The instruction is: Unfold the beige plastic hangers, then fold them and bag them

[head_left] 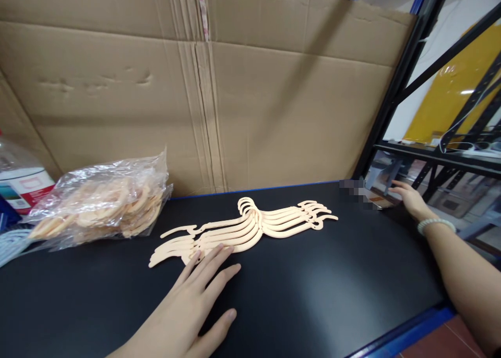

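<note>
Several beige clothes hangers lie overlapping in a row on the black tabletop, their hooks pointing toward the cardboard. My left hand is open with fingers spread, its fingertips at the near edge of the hangers' left half. At the far right, my right hand is stretched out past the table's edge, a beaded bracelet on its wrist. Its fingers look extended and hold nothing that I can see. Closest to it is a flat object at the table's right edge, partly pixelated, so its kind is unclear.
A clear plastic bag with more beige hangers sits at the left. Behind it stands a bottle with a red and white label, and pale blue hangers lie beside it. Cardboard walls the back; a black metal rack rises at right.
</note>
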The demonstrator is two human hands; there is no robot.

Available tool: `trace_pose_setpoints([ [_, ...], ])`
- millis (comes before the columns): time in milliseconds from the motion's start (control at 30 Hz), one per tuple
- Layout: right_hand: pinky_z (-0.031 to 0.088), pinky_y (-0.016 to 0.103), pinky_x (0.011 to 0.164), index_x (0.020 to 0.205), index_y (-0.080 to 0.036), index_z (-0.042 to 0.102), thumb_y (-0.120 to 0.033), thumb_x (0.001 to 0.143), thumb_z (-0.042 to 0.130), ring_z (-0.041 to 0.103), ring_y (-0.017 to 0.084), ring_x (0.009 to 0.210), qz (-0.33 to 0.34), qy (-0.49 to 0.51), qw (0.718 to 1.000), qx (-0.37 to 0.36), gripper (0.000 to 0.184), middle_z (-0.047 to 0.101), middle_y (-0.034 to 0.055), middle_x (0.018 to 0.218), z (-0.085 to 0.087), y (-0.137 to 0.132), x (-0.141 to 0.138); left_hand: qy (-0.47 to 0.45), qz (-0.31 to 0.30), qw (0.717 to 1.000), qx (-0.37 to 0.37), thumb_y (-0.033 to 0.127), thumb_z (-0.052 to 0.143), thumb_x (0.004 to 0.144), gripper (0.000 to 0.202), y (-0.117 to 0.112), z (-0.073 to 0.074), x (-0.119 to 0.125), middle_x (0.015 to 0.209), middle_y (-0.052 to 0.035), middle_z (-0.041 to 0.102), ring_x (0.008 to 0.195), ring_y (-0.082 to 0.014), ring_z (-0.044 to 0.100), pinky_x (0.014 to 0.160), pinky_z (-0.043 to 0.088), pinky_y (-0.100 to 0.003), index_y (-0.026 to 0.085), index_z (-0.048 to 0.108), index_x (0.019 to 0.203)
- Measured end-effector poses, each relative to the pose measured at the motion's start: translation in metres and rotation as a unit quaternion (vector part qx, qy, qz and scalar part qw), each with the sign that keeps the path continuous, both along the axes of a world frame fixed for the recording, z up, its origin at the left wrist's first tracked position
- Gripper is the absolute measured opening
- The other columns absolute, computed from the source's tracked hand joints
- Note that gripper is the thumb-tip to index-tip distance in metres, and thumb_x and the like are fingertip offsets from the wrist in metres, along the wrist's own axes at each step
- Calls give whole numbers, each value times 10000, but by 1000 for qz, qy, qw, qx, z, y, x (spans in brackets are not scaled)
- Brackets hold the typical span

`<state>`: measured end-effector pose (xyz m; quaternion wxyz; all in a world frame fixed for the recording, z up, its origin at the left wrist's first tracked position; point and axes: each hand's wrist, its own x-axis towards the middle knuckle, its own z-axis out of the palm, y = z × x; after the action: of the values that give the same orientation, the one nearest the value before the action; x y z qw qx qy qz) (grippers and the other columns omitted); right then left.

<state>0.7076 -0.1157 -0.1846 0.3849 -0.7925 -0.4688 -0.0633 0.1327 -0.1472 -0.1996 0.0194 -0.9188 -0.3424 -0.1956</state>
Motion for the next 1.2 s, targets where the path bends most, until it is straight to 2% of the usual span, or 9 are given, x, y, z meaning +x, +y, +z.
trace_pose_setpoints([
  [133, 383, 424, 792, 841, -149, 644, -381, 833, 420, 548, 349, 952, -16, -32, 999, 23, 322, 625, 227, 928, 9, 9, -22, -13, -5, 1000, -2, 361, 510, 914, 438, 0, 0, -1, 1507, -35, 400, 1377, -333, 353, 1074, 358, -575, 328, 499, 1350],
  [300, 407, 433, 847, 684, -187, 610, -423, 877, 329, 572, 318, 889, 106, -92, 989, 42, 414, 628, 158, 787, 14, 42, -101, -4, -8, 1000, -4, 378, 507, 917, 436, 1, 1, -2, 1517, -26, 382, 1377, -341, 352, 1066, 366, -588, 333, 497, 1350],
  [367, 409, 435, 912, 795, -185, 642, -381, 882, 338, 573, 302, 968, 186, -115, 975, 42, 372, 652, 144, 890, 10, 50, -148, 4, -6, 1000, 2, 383, 504, 922, 448, 1, 0, -1, 1524, -32, 369, 1381, -340, 344, 1070, 358, -590, 321, 483, 1364],
  [467, 424, 420, 976, 1112, -221, 629, -346, 893, 386, 571, 260, 1103, 314, -143, 938, 17, 350, 650, 92, 1166, 2, 43, -217, 8, 10, 1000, 24, 396, 489, 934, 482, 4, -1, -1, 1527, -47, 363, 1393, -327, 323, 1098, 316, -580, 283, 444, 1400],
  [533, 340, 471, 1079, 1347, -193, 490, -403, 931, 377, 431, 278, 1308, 408, -175, 895, -34, 480, 513, 115, 1394, -3, 30, -253, 14, 12, 999, 40, 412, 486, 937, 538, 7, -1, -1, 1531, -53, 352, 1399, -320, 313, 1116, 293, -560, 267, 380, 1445],
  [600, 239, 516, 1137, 1456, -120, 344, -499, 940, 374, 270, 305, 1410, 460, -216, 855, -106, 641, 343, 153, 1510, -5, 17, -274, 22, 14, 998, 51, 414, 466, 950, 579, 11, -2, -2, 1538, -51, 333, 1403, -311, 303, 1129, 273, -542, 268, 299, 1485],
  [733, 186, 545, 1149, 1492, -49, 242, -521, 956, 331, 190, 334, 1432, 468, -262, 823, -185, 720, 218, 204, 1542, -4, 7, -280, 43, 9, 998, 49, 420, 404, 979, 568, 18, -4, -6, 1537, -39, 326, 1406, -293, 299, 1136, 252, -533, 291, 228, 1504],
  [1000, 217, 535, 1139, 1473, -29, 287, -391, 982, 267, 245, 329, 1415, 461, -282, 824, -172, 611, 262, 217, 1524, -4, 18, -272, 50, 7, 998, 43, 482, 384, 975, 560, 26, -3, -4, 1536, -31, 321, 1408, -294, 291, 1137, 248, -526, 299, 267, 1491],
  [1200, 217, 526, 1141, 1492, -96, 266, -412, 990, 273, 245, 303, 1420, 465, -269, 826, -167, 593, 263, 174, 1538, -5, 28, -267, 67, 10, 997, 38, 490, 381, 976, 558, 35, -2, -4, 1541, -40, 305, 1421, -294, 259, 1134, 251, -524, 275, 295, 1483],
])
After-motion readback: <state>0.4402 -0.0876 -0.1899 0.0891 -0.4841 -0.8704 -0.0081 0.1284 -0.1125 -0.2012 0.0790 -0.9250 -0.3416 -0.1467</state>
